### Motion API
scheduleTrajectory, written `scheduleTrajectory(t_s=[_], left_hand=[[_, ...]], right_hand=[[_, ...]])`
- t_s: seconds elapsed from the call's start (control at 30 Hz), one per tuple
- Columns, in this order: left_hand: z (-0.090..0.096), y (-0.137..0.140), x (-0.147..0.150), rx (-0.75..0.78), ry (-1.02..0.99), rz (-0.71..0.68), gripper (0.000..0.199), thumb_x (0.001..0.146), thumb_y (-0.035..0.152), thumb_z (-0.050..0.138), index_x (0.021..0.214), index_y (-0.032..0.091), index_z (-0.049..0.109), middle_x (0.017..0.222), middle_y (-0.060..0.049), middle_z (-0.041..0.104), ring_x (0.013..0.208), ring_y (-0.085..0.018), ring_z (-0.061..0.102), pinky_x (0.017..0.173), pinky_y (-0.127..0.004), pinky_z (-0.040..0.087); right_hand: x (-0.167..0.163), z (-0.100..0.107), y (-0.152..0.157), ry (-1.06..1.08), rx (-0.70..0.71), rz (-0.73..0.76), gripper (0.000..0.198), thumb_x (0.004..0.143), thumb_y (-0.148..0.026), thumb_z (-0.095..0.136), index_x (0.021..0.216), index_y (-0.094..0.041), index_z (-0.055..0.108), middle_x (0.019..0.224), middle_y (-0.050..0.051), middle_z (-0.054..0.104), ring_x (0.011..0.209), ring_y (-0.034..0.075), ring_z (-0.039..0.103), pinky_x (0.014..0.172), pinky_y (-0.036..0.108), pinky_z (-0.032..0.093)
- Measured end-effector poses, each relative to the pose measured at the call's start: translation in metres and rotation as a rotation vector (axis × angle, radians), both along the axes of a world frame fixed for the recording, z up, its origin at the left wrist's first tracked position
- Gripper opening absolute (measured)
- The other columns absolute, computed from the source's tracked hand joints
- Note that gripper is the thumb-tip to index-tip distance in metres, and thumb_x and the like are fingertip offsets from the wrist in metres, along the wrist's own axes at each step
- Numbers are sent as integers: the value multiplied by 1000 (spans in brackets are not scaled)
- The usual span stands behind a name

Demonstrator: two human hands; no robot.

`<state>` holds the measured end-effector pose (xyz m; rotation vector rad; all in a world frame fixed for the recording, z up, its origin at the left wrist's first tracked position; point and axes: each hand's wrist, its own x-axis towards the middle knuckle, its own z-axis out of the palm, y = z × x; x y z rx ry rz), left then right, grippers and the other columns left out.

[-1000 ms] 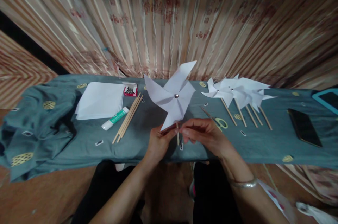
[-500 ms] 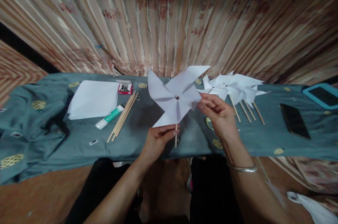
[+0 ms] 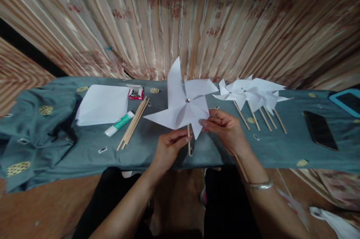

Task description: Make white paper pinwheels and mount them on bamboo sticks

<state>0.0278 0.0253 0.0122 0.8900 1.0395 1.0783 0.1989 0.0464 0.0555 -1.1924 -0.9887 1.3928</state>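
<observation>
A white paper pinwheel point(image 3: 184, 109) with a silver pin at its centre stands upright in front of me, above the cloth. My left hand point(image 3: 168, 147) pinches its wooden stick just below the paper blades. At the pinwheel's lower right edge, my right hand point(image 3: 223, 128) has thumb and fingers closed on one blade. Several finished pinwheels point(image 3: 253, 92) lie overlapping to the right, their sticks pointing toward me. Left of the held pinwheel are several loose wooden sticks point(image 3: 133, 124).
Left of the sticks lie a glue stick point(image 3: 120, 123), a stack of white paper point(image 3: 102, 104) and an open red box of pins point(image 3: 135, 92). A black phone point(image 3: 320, 130) and a blue-framed device point(image 3: 347, 102) rest at the right. A curtain point(image 3: 168, 25) hangs behind the cloth-covered table point(image 3: 92, 160).
The pinwheel's blades have turned about the pin. My right hand has moved slightly down and left with a blade, while my left hand keeps hold of the stick.
</observation>
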Motion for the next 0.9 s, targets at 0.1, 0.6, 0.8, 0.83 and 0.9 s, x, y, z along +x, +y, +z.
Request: scheduleTrajectory(t_s=[0.1, 0.6, 0.8, 0.83, 0.9], left_hand=[[-1, 0, -1, 14, -17, -20, 21, 63, 29, 81, 80, 18, 81, 86, -6, 79, 81, -21, 70, 81, -31, 54], [2, -5, -5, -24, 20, -94, 16, 65, 28, 80, 78, 19, 81, 76, -3, 75, 76, -17, 64, 75, -25, 49], [3, -7, -3, -4, 65, -235, 16, 69, 31, 76, 74, 17, 80, 73, -3, 70, 72, -15, 58, 68, -24, 43], [3, -7, -2, -3, 66, -240, 16, 69, 31, 76, 74, 17, 80, 74, -3, 70, 73, -15, 58, 69, -24, 43], [3, -7, -2, -7, 53, -227, 16, 69, 31, 76, 75, 17, 80, 75, -3, 70, 74, -15, 59, 71, -24, 43]], right_hand=[[-9, 0, -3, 17, -20, 51, 36, 57, -36, 90, 85, -23, 73, 68, -3, 73, 56, 10, 63, 56, 23, 52], [39, 18, 4, -448, 438, -448, 21, 75, -37, 78, 88, -22, 73, 77, 1, 73, 69, 13, 65, 67, 28, 53], [34, 12, 6, -432, 465, -399, 26, 73, -36, 80, 96, -25, 73, 90, 2, 76, 83, 17, 70, 82, 35, 57], [33, 11, 5, -404, 445, -393, 23, 72, -35, 81, 91, -25, 74, 83, 1, 75, 77, 16, 70, 78, 33, 57], [31, 8, 5, -362, 411, -391, 17, 70, -32, 82, 84, -24, 75, 75, -1, 75, 69, 13, 69, 71, 29, 56]])
